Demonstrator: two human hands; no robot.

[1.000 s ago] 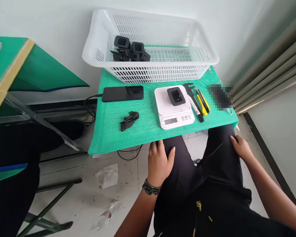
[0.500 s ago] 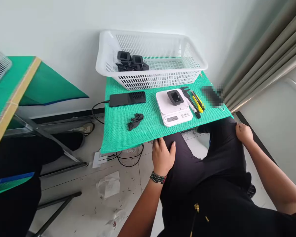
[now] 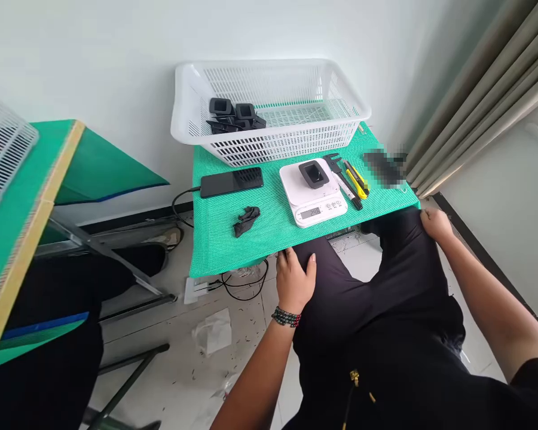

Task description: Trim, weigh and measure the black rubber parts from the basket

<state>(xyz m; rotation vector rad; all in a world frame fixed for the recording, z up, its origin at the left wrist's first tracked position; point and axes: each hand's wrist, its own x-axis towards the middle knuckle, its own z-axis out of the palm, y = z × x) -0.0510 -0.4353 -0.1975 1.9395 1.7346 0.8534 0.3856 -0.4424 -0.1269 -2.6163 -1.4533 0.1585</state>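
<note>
My left hand (image 3: 292,282) rests on my left thigh just below the table's front edge, fingers spread and nothing in it. Over on my right knee lies my right hand (image 3: 436,224), its fingers draped over the trouser fabric and partly hard to see. On the table in front of me stands a white digital kitchen scale (image 3: 321,210), its display showing digits. A black plastic part with a square opening (image 3: 314,174) sits on the scale's plate. Right beside the scale lie a caliper (image 3: 346,186) and a yellow utility knife (image 3: 357,181).
A white plastic basket (image 3: 291,136) with several black parts (image 3: 237,116) stands at the back of the green-covered table (image 3: 215,245). A phone (image 3: 231,182) with a cable and a crumpled black scrap (image 3: 246,221) lie left. Another green table (image 3: 22,197) and a person's dark-clothed legs (image 3: 49,370) are farther left.
The camera view has shifted slightly, so the left table shows more. Both hands stay on my legs, and the part stays on the scale.
</note>
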